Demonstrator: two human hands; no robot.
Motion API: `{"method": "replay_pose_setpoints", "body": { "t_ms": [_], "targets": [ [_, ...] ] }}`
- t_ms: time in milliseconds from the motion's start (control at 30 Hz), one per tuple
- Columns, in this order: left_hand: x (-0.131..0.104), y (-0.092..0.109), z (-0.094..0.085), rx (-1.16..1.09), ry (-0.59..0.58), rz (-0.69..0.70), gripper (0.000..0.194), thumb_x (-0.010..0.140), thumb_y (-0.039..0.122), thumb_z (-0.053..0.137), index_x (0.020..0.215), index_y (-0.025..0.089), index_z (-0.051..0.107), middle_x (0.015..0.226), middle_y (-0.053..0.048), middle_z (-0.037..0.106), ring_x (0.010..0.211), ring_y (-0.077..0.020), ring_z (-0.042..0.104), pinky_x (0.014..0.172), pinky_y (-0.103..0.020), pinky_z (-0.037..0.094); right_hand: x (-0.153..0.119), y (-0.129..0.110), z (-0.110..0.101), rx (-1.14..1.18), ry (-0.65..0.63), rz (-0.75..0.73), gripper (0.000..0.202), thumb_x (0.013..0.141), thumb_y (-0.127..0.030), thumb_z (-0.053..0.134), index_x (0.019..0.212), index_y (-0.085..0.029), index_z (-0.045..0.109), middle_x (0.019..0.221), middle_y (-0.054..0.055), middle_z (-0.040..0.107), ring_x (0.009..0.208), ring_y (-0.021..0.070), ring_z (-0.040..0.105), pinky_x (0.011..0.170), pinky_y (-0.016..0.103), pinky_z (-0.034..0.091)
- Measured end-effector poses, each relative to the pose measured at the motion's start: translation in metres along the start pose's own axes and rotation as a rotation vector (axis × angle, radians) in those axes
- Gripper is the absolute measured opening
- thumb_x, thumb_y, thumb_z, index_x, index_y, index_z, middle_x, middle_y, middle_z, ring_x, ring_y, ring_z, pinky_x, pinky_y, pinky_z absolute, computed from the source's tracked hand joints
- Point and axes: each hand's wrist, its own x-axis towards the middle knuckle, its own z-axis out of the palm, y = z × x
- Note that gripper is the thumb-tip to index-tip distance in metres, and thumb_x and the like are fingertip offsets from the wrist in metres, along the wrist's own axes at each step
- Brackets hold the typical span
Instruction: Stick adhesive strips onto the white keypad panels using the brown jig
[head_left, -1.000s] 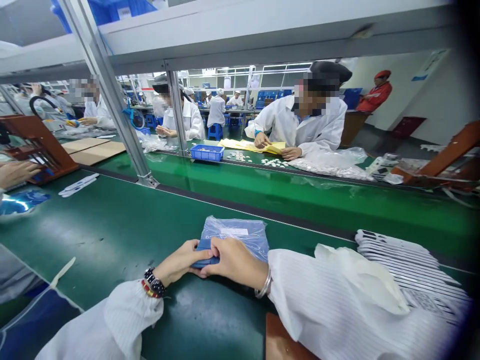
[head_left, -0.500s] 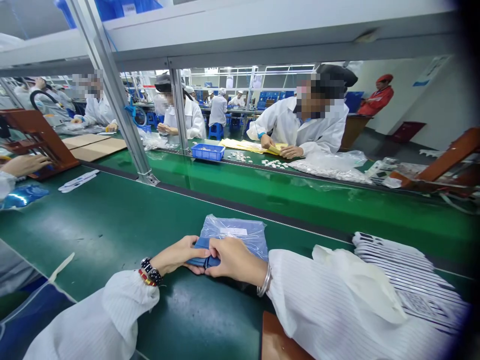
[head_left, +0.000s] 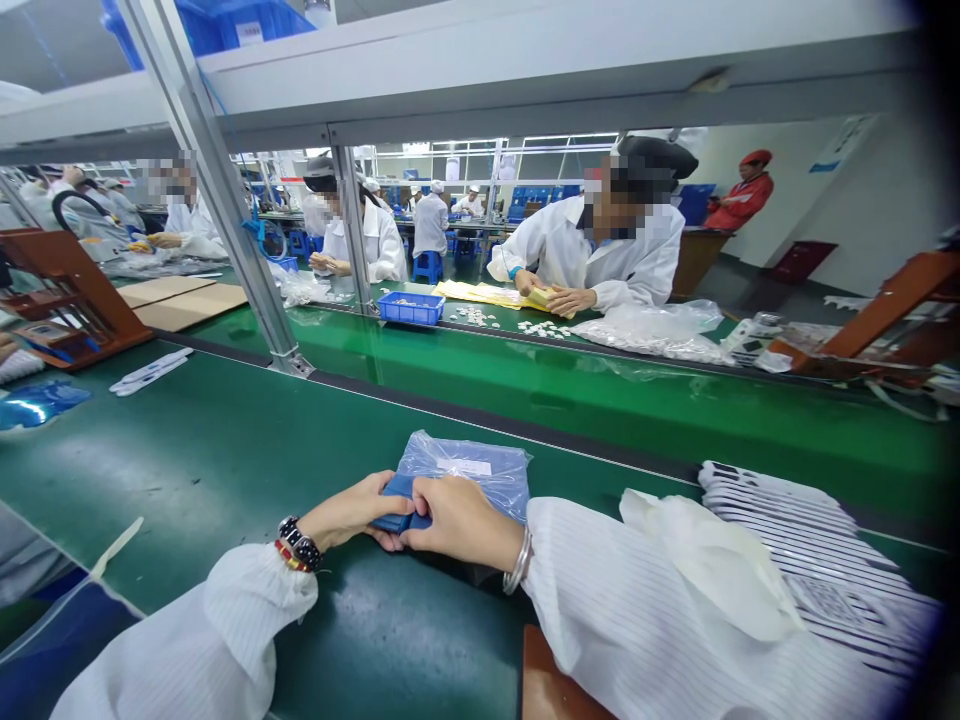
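Both my hands meet over a small stack of flat dark-blue pieces (head_left: 396,492), whose exact kind I cannot make out. My left hand (head_left: 360,512) is closed round its left side, thumb on top and fingers beneath. From the right, my right hand (head_left: 461,522) pinches the near right end with bent fingers; its palm side is hidden. Just behind the hands lies a clear plastic bag (head_left: 495,470) of blue contents with a white label (head_left: 465,467). The green tabletop (head_left: 390,610) is under my hands.
At right lies a fanned pile of white, black-striped pieces (head_left: 795,530), partly behind my sleeve. A brown item (head_left: 559,680) sits near the front edge. A metal post (head_left: 217,190) and an orange-brown press (head_left: 67,290) stand left. Opposite, a co-worker (head_left: 592,240) handles yellow sheets beside a blue tray (head_left: 411,307).
My view has shifted slightly. My hands keep their hold on the blue stack, with little change of grip. At far left, a co-worker's hand has moved away from the press top.
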Motion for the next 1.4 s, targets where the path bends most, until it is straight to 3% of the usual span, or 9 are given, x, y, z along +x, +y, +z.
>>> {"method": "replay_pose_setpoints", "body": {
  "t_ms": [300,533,700,933,1233,1333,1400],
  "targets": [
    [0.000,0.001,0.001,0.010,0.044,0.016,0.045,0.062,0.035,0.076,0.096,0.013,0.055,0.075,-0.003,0.065,0.063,-0.0165,0.065,0.058,-0.027,0.053,0.000,-0.009,-0.003,-0.038,-0.011,0.032,0.025,0.065,-0.039,0.066,0.069,-0.019,0.053,0.063,-0.002,0.056,0.060,0.0126,0.048,0.052,0.024,0.024],
    [-0.007,0.000,0.002,-0.045,0.050,0.030,0.047,0.061,0.036,0.078,0.095,0.012,0.055,0.081,-0.003,0.064,0.071,-0.0153,0.064,0.064,-0.027,0.052,-0.004,-0.010,0.005,-0.087,0.023,0.045,0.028,0.070,-0.044,0.062,0.080,-0.018,0.055,0.068,0.001,0.059,0.063,0.0162,0.052,0.053,0.026,0.021],
    [-0.012,-0.004,0.006,-0.042,0.102,0.033,0.053,0.061,0.039,0.078,0.100,0.013,0.053,0.081,-0.003,0.063,0.066,-0.0143,0.063,0.064,-0.029,0.053,-0.006,-0.006,0.009,-0.097,0.025,0.043,0.030,0.072,-0.046,0.060,0.082,-0.018,0.054,0.070,0.002,0.059,0.064,0.0166,0.052,0.053,0.026,0.021],
    [-0.019,0.000,0.010,0.011,0.086,0.040,0.049,0.060,0.041,0.078,0.092,0.011,0.056,0.070,-0.002,0.065,0.055,-0.0115,0.061,0.062,-0.027,0.052,-0.010,-0.007,0.006,-0.103,-0.014,0.007,0.017,0.072,-0.028,0.060,0.085,-0.018,0.055,0.080,0.003,0.059,0.074,0.0170,0.051,0.058,0.026,0.022],
    [-0.030,0.004,0.006,0.013,0.009,0.049,0.043,0.064,0.043,0.075,0.089,0.010,0.060,0.074,-0.002,0.063,0.061,-0.0121,0.061,0.068,-0.029,0.053,-0.012,-0.007,0.001,-0.059,-0.063,0.011,0.020,0.069,-0.032,0.064,0.082,-0.019,0.055,0.078,0.002,0.058,0.075,0.0167,0.051,0.056,0.025,0.024],
    [-0.026,0.000,0.008,-0.008,0.041,0.067,0.048,0.062,0.044,0.077,0.092,0.011,0.059,0.076,-0.002,0.062,0.065,-0.0140,0.063,0.068,-0.029,0.053,-0.006,-0.005,-0.012,-0.011,-0.155,-0.021,0.033,0.061,-0.041,0.074,0.075,-0.019,0.055,0.071,-0.002,0.057,0.068,0.0143,0.051,0.054,0.023,0.028],
    [-0.024,-0.004,0.011,-0.024,0.078,0.073,0.051,0.061,0.045,0.077,0.095,0.012,0.056,0.076,-0.002,0.062,0.065,-0.0150,0.064,0.066,-0.029,0.053,0.004,-0.003,-0.024,0.029,-0.141,-0.010,0.037,0.061,-0.047,0.074,0.074,-0.019,0.055,0.068,-0.003,0.057,0.065,0.0131,0.052,0.054,0.022,0.032]
  ]
}}
